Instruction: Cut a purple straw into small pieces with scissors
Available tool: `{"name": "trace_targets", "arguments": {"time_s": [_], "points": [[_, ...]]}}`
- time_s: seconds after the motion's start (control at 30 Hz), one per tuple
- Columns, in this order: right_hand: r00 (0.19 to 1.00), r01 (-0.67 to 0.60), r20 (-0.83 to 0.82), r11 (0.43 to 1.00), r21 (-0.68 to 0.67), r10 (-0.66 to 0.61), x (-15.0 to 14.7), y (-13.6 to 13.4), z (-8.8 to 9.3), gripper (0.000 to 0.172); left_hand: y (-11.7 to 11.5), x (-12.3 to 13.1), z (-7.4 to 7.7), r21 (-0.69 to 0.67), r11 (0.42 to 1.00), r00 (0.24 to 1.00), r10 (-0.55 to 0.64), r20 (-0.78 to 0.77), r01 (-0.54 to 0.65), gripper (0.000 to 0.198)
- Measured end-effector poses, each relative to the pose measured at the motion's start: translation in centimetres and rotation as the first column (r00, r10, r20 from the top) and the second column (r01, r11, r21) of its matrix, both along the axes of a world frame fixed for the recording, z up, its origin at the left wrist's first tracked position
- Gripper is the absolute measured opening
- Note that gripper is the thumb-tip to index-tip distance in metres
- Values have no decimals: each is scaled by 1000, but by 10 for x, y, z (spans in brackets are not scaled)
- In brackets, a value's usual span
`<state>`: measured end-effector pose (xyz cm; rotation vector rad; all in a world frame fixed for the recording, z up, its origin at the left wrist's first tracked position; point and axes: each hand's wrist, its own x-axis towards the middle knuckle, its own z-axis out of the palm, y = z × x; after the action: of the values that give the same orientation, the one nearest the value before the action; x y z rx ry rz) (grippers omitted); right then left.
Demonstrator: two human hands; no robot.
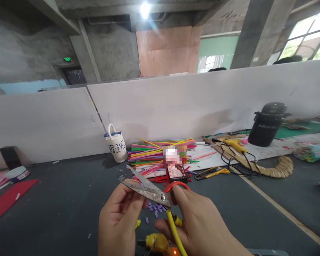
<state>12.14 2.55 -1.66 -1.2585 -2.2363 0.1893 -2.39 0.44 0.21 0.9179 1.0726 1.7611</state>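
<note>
My right hand (202, 224) grips the red handles of a pair of scissors (149, 190), whose steel blades are spread and point left. My left hand (120, 217) is closed, its fingertips pinched on the lower blade near its tip. A yellow stick (174, 231) runs from under the scissors' pivot down past my right thumb. Small purple cut pieces (156, 208) lie on the dark table just beneath the blades. A yellow glue gun (157, 243) with an orange light lies at the bottom edge between my hands.
A pile of coloured sticks (154, 151) lies behind the hands, next to a white cup (116, 145). A phone (176, 172), a yellow knife (213, 173), a second glue gun (233, 144) with black cable and a black jug (268, 124) stand to the right. White partition behind.
</note>
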Motion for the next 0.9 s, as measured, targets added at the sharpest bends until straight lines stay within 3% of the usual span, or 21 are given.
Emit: {"name": "trace_targets", "arguments": {"time_s": [0.3, 0.63, 0.9], "points": [[1000, 17, 10, 1000, -13, -17, -1, -1, 2, 38, 3, 3, 2, 38, 998, 997, 59, -56, -57, 6], [1000, 28, -4, 992, 122, -27, -2, 0, -3, 38, 1, 3, 3, 91, 985, 971, 160, -178, -145, 11], [1000, 24, 5, 991, 134, -25, 0, -1, -4, 37, 2, 4, 4, 90, 982, 965, 181, -191, -166, 7]]}}
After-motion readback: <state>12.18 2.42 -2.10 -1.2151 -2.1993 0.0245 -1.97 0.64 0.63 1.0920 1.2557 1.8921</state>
